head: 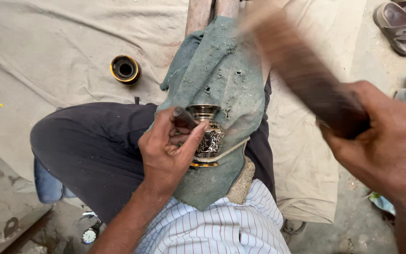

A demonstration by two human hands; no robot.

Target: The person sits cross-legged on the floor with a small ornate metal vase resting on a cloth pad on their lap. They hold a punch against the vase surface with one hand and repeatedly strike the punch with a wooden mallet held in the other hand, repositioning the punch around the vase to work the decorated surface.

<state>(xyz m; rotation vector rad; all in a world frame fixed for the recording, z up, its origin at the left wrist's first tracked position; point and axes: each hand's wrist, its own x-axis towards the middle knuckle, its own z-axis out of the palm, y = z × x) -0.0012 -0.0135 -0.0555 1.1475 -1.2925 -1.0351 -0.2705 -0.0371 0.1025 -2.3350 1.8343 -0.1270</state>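
**Engraved brass pot steadied on a padded lap under a raised mallet**

Where the grey-green cloth [222, 80] is draped over the lap and a wooden support, a small brass pot [206, 134] is laid on its side, its mouth pointed away from the body and its dark, scroll-patterned belly turned upward. It is judged to be stiff, fairly heavy for its size and smooth enough to roll or slip, so the soft cloth beneath it and what looks like a cord across the cloth near its base are probably what keep it in place. The patterned surface is likely to mark easily; a hold is best taken at the plain neck or the base rim rather than across the pattern.

The left hand [167, 150] is rested against the pot's side. Its fingers [191, 143] are curled closed around a thin dark chisel [184, 117], whose tip is hidden between hand and pot; the thumb is pressed along the pot's flank.

The right hand [386, 136] is held high and to the right, well apart from the pot. Its fingers are wrapped fully shut around the end of a dark wooden mallet [301, 70], which is blurred by motion.

A second small round pot [125, 69], black inside with a brass rim, is seen on the canvas sheet [48, 51] to the left. Sandals [400, 26] lie at the upper right.
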